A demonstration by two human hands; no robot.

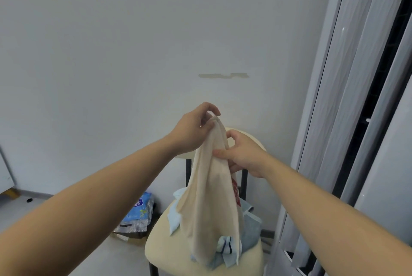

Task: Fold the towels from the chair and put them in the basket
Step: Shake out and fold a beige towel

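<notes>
A beige towel [209, 197] of soft, faintly napped cloth hangs in long limp folds above a cream padded chair [165, 251]. Its top corner is pinched in the curled fingers [211, 108] of the left hand [192, 130], and the right hand [244, 155] pinches its edge just lower, thumb against fingers. The towel's lower end drapes onto a crumpled heap of pale blue and grey towels [250, 231] on the seat, hiding much of it. The chair has a rounded cushioned back on thin black metal bars. On the floor left of the chair, by the plain white wall, lies a crinkled blue-and-white plastic packet [139, 211]. Pale grey pleated curtains [347, 97] hang at the right.
</notes>
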